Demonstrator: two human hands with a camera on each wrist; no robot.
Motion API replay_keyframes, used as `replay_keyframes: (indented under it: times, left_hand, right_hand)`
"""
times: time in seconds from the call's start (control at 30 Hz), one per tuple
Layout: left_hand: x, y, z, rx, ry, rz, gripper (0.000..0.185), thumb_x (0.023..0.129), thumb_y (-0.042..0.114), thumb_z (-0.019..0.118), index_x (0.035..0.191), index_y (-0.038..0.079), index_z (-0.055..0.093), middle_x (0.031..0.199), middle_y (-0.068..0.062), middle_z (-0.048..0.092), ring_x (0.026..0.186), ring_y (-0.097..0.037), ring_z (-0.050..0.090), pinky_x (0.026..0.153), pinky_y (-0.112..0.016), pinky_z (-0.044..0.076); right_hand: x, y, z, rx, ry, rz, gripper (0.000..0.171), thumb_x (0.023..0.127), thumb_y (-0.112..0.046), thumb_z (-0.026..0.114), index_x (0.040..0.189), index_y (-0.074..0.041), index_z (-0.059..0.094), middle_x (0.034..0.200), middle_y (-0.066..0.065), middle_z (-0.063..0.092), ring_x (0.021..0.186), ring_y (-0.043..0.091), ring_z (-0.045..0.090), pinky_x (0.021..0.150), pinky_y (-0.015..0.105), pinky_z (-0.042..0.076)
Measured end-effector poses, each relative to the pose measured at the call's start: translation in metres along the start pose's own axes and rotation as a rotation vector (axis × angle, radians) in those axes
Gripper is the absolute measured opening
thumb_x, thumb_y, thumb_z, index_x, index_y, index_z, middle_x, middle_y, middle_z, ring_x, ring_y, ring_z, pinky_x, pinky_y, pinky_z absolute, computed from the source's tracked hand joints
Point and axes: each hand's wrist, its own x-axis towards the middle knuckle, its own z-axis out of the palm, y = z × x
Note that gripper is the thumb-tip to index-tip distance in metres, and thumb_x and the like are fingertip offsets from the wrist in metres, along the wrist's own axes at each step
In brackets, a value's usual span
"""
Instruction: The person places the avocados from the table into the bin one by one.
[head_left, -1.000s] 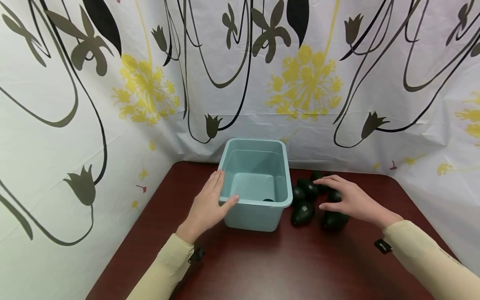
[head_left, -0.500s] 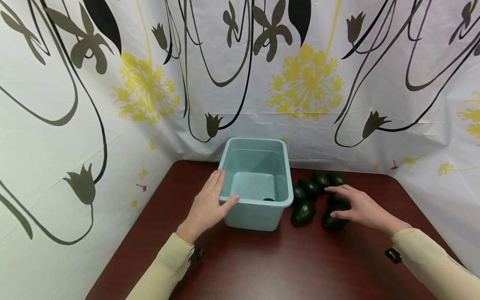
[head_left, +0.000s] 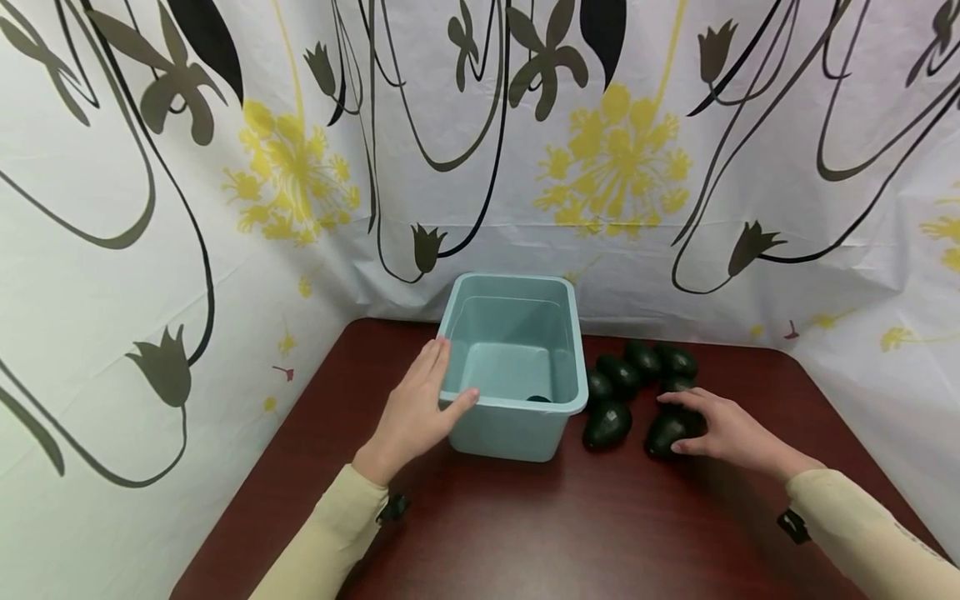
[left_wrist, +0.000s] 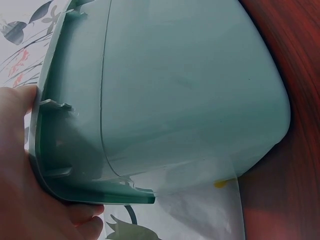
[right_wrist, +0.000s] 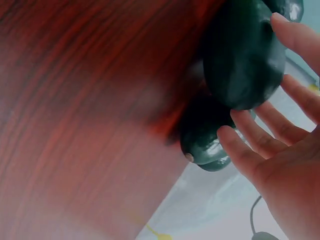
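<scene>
A teal plastic bin [head_left: 517,417] stands on the dark red table [head_left: 570,525]. My left hand [head_left: 448,379] grips its near left corner, thumb hooked over the rim, fingers along the outside wall. The left wrist view shows the bin [left_wrist: 175,100] close up with my left hand [left_wrist: 30,200] at its rim. Several dark green avocados [head_left: 621,372] lie right of the bin. My right hand [head_left: 678,423] lies over the nearest avocado [head_left: 658,435]. In the right wrist view its thumb and spread fingers [right_wrist: 250,140] bracket that avocado [right_wrist: 235,45]. A dark shape [head_left: 537,399] lies inside the bin.
A floral curtain [head_left: 615,167] closes off the back and both sides of the table. Another avocado [head_left: 607,422] lies between the bin and my right hand. Bare tabletop stretches in front of the bin.
My right hand has moved back toward me from the far avocados and come down onto the nearest one. The left hand and the bin have stayed put.
</scene>
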Motion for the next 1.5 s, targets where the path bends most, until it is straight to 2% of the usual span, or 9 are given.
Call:
replay_keyframes:
  times: [0.17, 0.3, 0.43, 0.6, 0.83, 1.1, 1.5]
  left_hand:
    - [0.0, 0.001, -0.001, -0.005, 0.005, 0.0, 0.093, 0.096, 0.07, 0.042, 0.158, 0.002, 0.028, 0.164, -0.013, 0.024, 0.152, -0.025, 0.019, 0.112, -0.049, 0.034]
    - [0.001, 0.001, -0.001, -0.004, 0.011, 0.003, 0.093, 0.097, 0.07, 0.042, 0.158, 0.001, 0.029, 0.164, -0.014, 0.025, 0.151, -0.025, 0.02, 0.112, -0.048, 0.034]
    - [0.0, 0.001, 0.0, -0.006, 0.011, 0.003, 0.093, 0.097, 0.07, 0.042, 0.158, 0.002, 0.028, 0.164, -0.014, 0.025, 0.152, -0.024, 0.019, 0.113, -0.048, 0.033]
    - [0.0, 0.001, -0.001, -0.009, 0.011, 0.0, 0.093, 0.097, 0.07, 0.042, 0.158, 0.002, 0.028, 0.164, -0.014, 0.024, 0.152, -0.024, 0.019, 0.114, -0.048, 0.032]
    - [-0.003, 0.002, 0.0, -0.025, 0.009, -0.009, 0.093, 0.096, 0.07, 0.043, 0.158, 0.002, 0.028, 0.164, -0.013, 0.024, 0.152, -0.024, 0.019, 0.114, -0.048, 0.032]
    - [-0.005, 0.001, 0.001, -0.019, 0.012, -0.01, 0.094, 0.096, 0.072, 0.041, 0.158, 0.002, 0.028, 0.164, -0.013, 0.025, 0.152, -0.023, 0.019, 0.113, -0.048, 0.032]
    - [-0.002, 0.002, -0.001, -0.015, 0.018, -0.008, 0.093, 0.096, 0.071, 0.042, 0.158, 0.003, 0.029, 0.164, -0.013, 0.025, 0.152, -0.024, 0.019, 0.113, -0.048, 0.033]
  right_hand:
    - [-0.002, 0.002, 0.003, -0.003, 0.001, 0.008, 0.072, 0.076, -0.039, 0.089, 0.139, -0.022, 0.059, 0.133, 0.011, 0.055, 0.115, 0.031, 0.059, 0.083, 0.048, 0.05]
    - [-0.003, 0.003, 0.006, -0.014, 0.011, 0.011, 0.07, 0.073, -0.036, 0.092, 0.135, -0.026, 0.061, 0.129, 0.005, 0.057, 0.111, 0.026, 0.06, 0.081, 0.044, 0.051]
    - [-0.005, 0.004, 0.009, -0.017, 0.014, 0.016, 0.07, 0.071, -0.035, 0.093, 0.134, -0.024, 0.063, 0.127, 0.004, 0.058, 0.108, 0.024, 0.06, 0.079, 0.041, 0.051]
    - [-0.007, 0.005, 0.011, -0.009, 0.01, 0.016, 0.073, 0.071, -0.031, 0.093, 0.135, -0.019, 0.062, 0.128, 0.007, 0.058, 0.11, 0.027, 0.06, 0.079, 0.042, 0.051]
    - [-0.008, 0.005, 0.017, -0.003, -0.005, 0.039, 0.074, 0.07, -0.028, 0.093, 0.137, -0.02, 0.062, 0.13, 0.005, 0.058, 0.11, 0.024, 0.06, 0.079, 0.039, 0.051]
    - [-0.009, 0.003, 0.019, -0.008, -0.002, 0.046, 0.074, 0.07, -0.032, 0.093, 0.136, -0.02, 0.062, 0.13, 0.006, 0.058, 0.111, 0.027, 0.06, 0.08, 0.043, 0.051]
    - [-0.007, 0.002, 0.013, -0.045, 0.036, 0.041, 0.071, 0.069, -0.036, 0.094, 0.132, -0.02, 0.064, 0.122, 0.005, 0.058, 0.104, 0.024, 0.061, 0.077, 0.041, 0.051]
